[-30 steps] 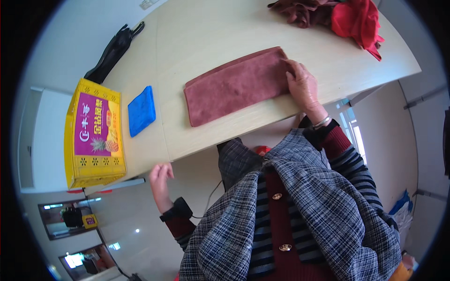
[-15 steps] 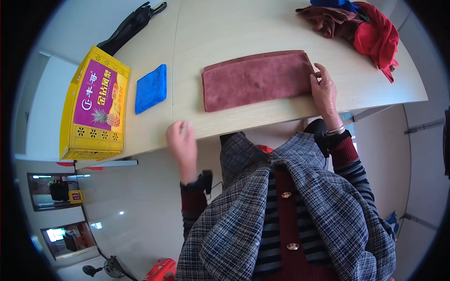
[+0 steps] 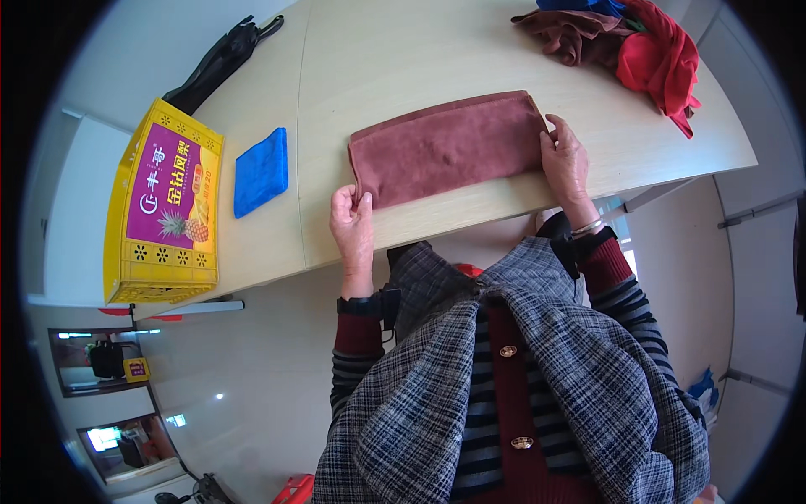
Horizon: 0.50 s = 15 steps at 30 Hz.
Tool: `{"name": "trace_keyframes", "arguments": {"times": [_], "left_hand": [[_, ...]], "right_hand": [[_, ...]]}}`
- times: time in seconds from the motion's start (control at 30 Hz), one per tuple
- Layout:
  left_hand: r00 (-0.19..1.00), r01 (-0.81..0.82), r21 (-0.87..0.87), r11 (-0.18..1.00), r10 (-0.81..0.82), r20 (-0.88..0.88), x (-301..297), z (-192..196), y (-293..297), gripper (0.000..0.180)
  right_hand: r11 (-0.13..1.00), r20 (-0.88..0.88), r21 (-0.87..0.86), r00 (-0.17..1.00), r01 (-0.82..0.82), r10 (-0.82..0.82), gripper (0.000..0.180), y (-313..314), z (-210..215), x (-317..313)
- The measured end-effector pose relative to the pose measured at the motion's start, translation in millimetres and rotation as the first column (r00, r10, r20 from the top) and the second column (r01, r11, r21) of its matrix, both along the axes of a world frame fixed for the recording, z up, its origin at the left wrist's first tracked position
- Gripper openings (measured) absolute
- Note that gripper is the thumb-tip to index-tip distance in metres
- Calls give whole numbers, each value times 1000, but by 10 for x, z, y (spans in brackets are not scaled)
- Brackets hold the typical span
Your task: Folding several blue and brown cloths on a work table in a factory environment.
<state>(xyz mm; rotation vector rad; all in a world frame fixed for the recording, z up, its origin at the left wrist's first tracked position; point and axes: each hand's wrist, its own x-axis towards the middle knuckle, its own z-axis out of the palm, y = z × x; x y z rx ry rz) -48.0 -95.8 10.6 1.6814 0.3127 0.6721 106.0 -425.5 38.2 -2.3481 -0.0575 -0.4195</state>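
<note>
On table [image 3: 361,59], nr front edge: maroon cloth [image 3: 449,149], folded to long rectangle, lying flat, long sides running roughly w/ table edge; under-layer peeks out along far side.
Cloth vs hands: btwn the two, one hand at each short end; most of it lies beyond L hand, toward far side & to the right; R hand has it to its left.
L hand [image 3: 353,225]: at cloth's near L corner, thumb on top, fingers curled at outer side, nearly closed; corner looks pinched btwn them.
R hand [image 3: 567,162]: at R short end, fingers half-curled, thumb & forefinger close together by the edge, touching; can't tell if edge is gripped or just steadied.
Wrists: dark band [image 3: 369,304] on L, silver-col. bracelet [image 3: 588,228] on R.
Blue cloth [image 3: 262,173]: small, folded flat, L of maroon one, well apart from it; nr the box.
Box [image 3: 168,202]: yellow w/ purple panel & pineapple pic, at table's L end.
Black item [image 3: 222,63]: long, narrow, beyond box, poss. folded umbrella.
Far R: crumpled heap, brown cloth [image 3: 575,38] & red cloth [image 3: 659,67] touching, bit of blue fabric [image 3: 579,5] at top.
</note>
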Motion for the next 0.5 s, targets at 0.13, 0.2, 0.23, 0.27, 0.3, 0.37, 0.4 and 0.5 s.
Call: {"name": "trace_keyframes", "arguments": {"times": [0.13, 0.2, 0.23, 0.27, 0.3, 0.37, 0.4, 0.5], "left_hand": [[997, -37, 61, 997, 33, 65, 16, -20, -74, 21], [996, -51, 42, 998, 47, 76, -10, -13, -97, 22], [995, -61, 34, 998, 58, 81, -30, -9, -98, 23], [995, -61, 34, 998, 58, 81, -47, -11, -99, 23], [992, -123, 139, 983, 120, 30, -65, -16, -100, 25], [965, -223, 351, 909, 256, -50, -101, -18, -105, 29], [966, -221, 350, 910, 254, -51, -109, -9, -116, 29], [941, -239, 507, 828, 326, -89, -131, 21, -141, 38]], "right_hand": [[999, 100, -42, 995, -8, 12, 31, 35, -53, -16], [998, 103, -60, 995, 0, 6, 31, 20, -60, -4], [997, 106, -76, 994, 0, 8, 31, 28, -56, 4], [996, 108, -91, 994, -1, 11, 31, 32, -52, 9], [996, 108, -91, 994, -1, 11, 31, 28, -47, 9], [996, 89, -92, 996, -8, 16, 31, 9, -34, 5], [996, 80, -94, 997, -8, 16, 31, -8, -19, 1], [991, 104, -131, 994, -10, 24, 31, -7, 1, -31]]}}
